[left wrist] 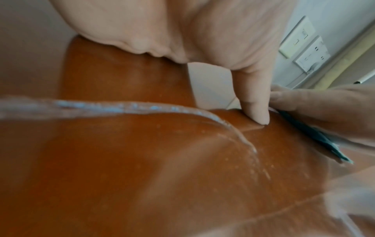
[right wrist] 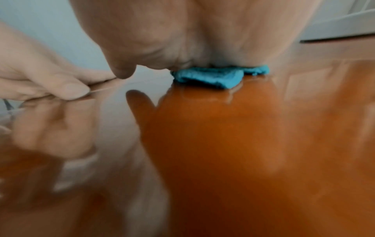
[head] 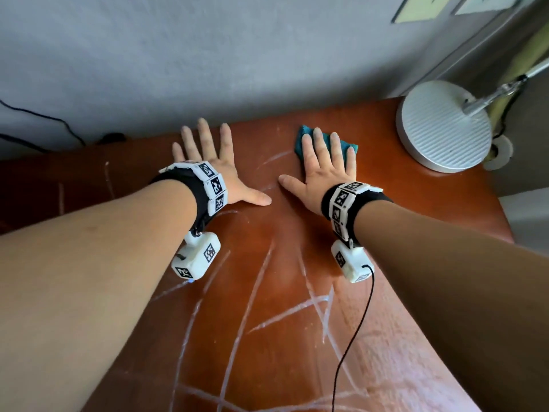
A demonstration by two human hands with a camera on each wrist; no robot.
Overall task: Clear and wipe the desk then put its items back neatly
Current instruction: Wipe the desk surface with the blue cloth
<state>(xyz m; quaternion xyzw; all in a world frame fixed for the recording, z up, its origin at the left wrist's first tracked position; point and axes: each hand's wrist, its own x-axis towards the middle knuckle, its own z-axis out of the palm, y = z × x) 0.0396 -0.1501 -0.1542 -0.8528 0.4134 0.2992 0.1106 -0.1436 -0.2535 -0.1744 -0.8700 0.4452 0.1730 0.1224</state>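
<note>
The desk is glossy reddish-brown wood, streaked with wet whitish wipe marks. A folded teal cloth lies near the desk's back edge, and my right hand presses flat on it with straight fingers. The right wrist view shows the cloth squashed under my palm. My left hand rests flat on the bare wood just to the left, fingers spread, thumb pointing toward the right thumb. In the left wrist view my left thumb touches the desk, with the cloth's edge beside it.
A white round lamp base with a metal arm stands at the desk's back right corner. A grey wall runs right behind the desk, with a black cable at the left. The desk's right edge drops off near my right forearm.
</note>
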